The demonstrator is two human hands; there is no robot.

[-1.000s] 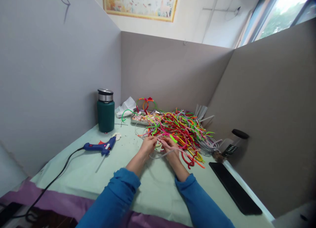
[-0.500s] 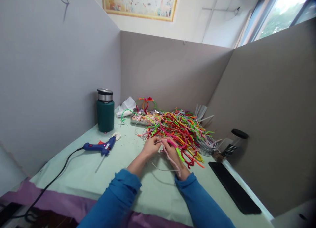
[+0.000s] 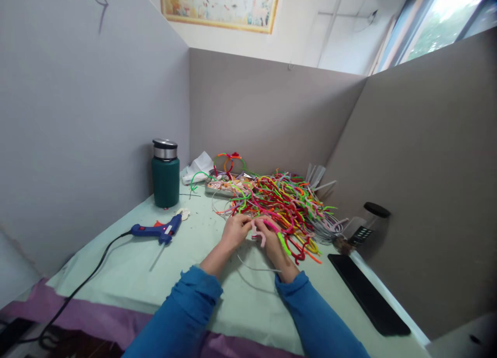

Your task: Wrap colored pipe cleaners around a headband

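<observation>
Close together in front of the pile, my two hands have their fingertips nearly meeting. My left hand (image 3: pixel 236 232) is closed in a pinch at the end of a pale pink pipe cleaner (image 3: pixel 261 238), which bends down in a short curl between the hands. Closed round the same work is my right hand (image 3: pixel 274 248), with a hot pink and lime green pipe cleaner (image 3: pixel 284 243) along its back. A thin grey wire (image 3: pixel 252 268) loops below the hands toward the right wrist. Fingers hide where these pieces join.
Behind my hands spreads a tangled pile of coloured pipe cleaners (image 3: pixel 283 195), beside a metal tray (image 3: pixel 219 192) of small pieces. On the left are a blue glue gun (image 3: pixel 157 230) with its cord and a green bottle (image 3: pixel 165 179). A black slab (image 3: pixel 367 293) and a clear jar (image 3: pixel 370 223) stand right.
The pale pink pipe cleaner's loose end, which lay down along my right wrist, is now drawn up into a short bend near the fingers. My hands stay almost in place.
</observation>
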